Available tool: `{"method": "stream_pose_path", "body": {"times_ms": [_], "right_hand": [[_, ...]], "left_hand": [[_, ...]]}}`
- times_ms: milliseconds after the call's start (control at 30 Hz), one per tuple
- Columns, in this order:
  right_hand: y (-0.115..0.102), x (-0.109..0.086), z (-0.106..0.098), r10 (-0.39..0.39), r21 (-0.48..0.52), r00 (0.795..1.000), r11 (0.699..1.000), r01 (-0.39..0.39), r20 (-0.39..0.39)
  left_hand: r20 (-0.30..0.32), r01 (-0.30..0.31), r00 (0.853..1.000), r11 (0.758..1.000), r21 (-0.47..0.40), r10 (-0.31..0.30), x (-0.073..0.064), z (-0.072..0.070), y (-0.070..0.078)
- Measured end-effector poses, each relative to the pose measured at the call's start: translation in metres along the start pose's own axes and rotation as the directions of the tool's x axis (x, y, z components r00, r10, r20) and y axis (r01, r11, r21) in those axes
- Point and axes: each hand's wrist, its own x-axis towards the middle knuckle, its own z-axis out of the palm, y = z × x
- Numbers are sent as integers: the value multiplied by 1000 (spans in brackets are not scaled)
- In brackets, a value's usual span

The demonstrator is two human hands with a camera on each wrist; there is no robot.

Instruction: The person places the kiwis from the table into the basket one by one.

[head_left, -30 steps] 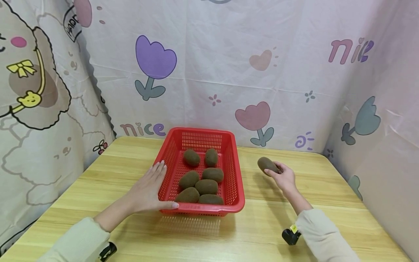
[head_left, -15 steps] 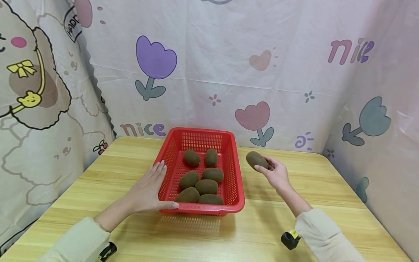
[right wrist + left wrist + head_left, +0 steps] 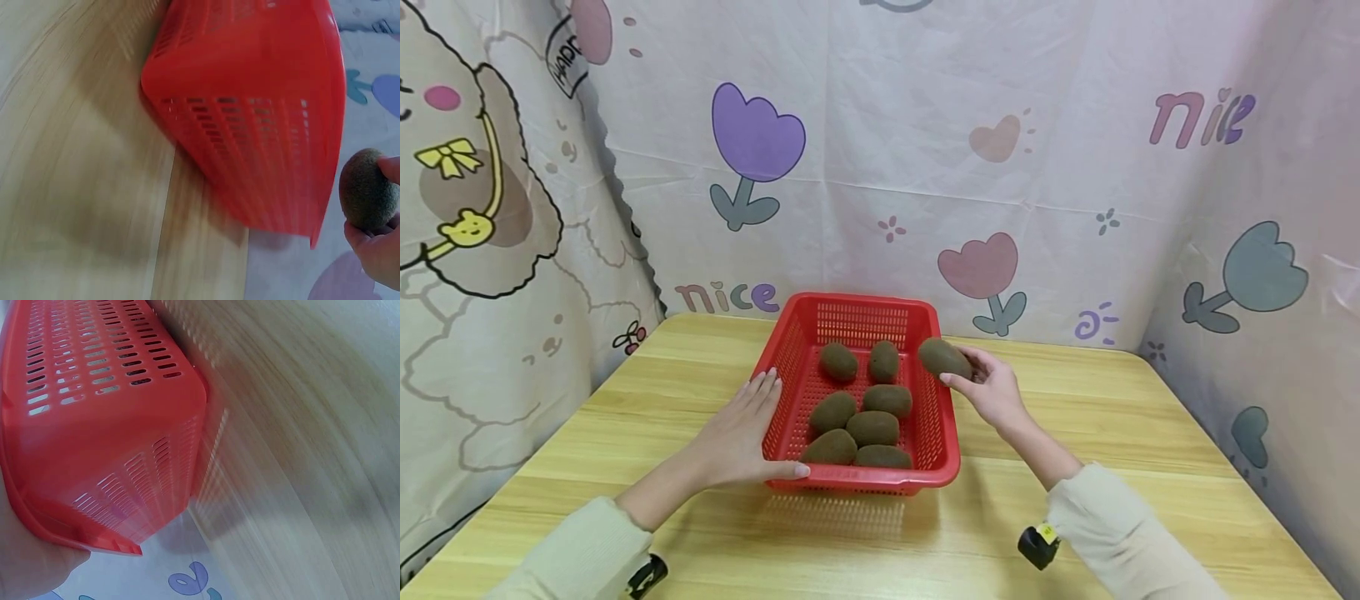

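Note:
My right hand (image 3: 996, 392) pinches a brown kiwi (image 3: 943, 357) between thumb and fingers, above the right rim of a red plastic basket (image 3: 950, 433). The right wrist view shows the same kiwi (image 3: 367, 190) held just outside the basket's rim (image 3: 337, 94). My left hand (image 3: 737, 437) rests on the basket's near left corner, its fingers straight along the left rim and its thumb along the front rim. Several kiwis lie in the basket, among them one kiwi (image 3: 883, 362) at the back right and another kiwi (image 3: 838, 362) beside it.
The basket stands on a light wooden table (image 3: 700, 367). A patterned curtain (image 3: 880, 167) hangs behind the table and along both sides. A small black device (image 3: 1039, 547) is at the right wrist, and another black device (image 3: 647, 577) at the left.
My right hand has carried the kiwi leftward, from over the table at the right to the basket's right rim. The left hand, the basket and the kiwis inside have stayed in place.

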Motion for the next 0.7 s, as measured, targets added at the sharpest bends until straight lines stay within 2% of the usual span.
{"method": "stream_pose_path", "body": {"times_ms": [167, 400, 700], "right_hand": [[-7, 3, 20, -55, -34, 997, 998, 57, 56], [-15, 10, 47, -165, -86, 980, 981, 175, 110], [-25, 9, 74, -199, -150, 961, 962, 230, 193]], "left_hand": [[-4, -2, 1000, 1000, 2, 2, 0, 0, 0], [-7, -2, 1000, 1000, -4, 2, -1, 1, 0], [-15, -1, 1000, 1000, -7, 1, -1, 0, 0]]}}
